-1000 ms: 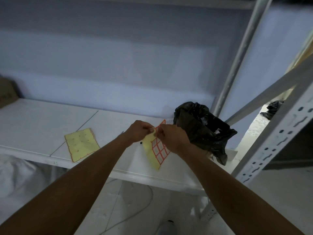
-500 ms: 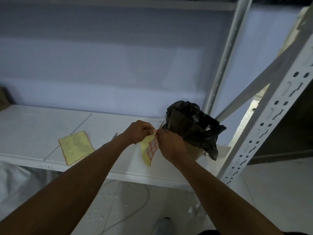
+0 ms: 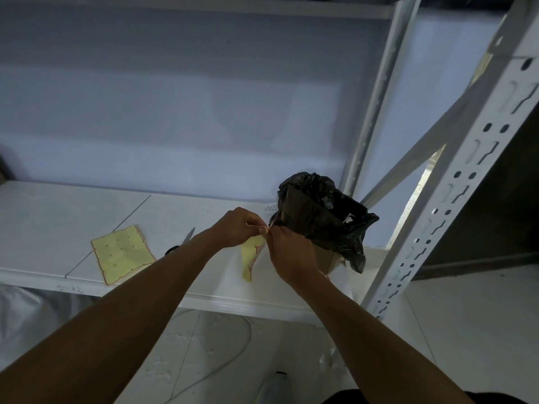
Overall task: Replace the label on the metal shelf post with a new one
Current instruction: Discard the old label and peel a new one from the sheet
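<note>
Over the white shelf (image 3: 58,217), left hand (image 3: 237,227) and right hand (image 3: 288,252) both pinching a yellow label sheet (image 3: 250,255)

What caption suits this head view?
Left hand and right hand pinch a yellow label sheet over the white shelf, beside a black bag.
</note>
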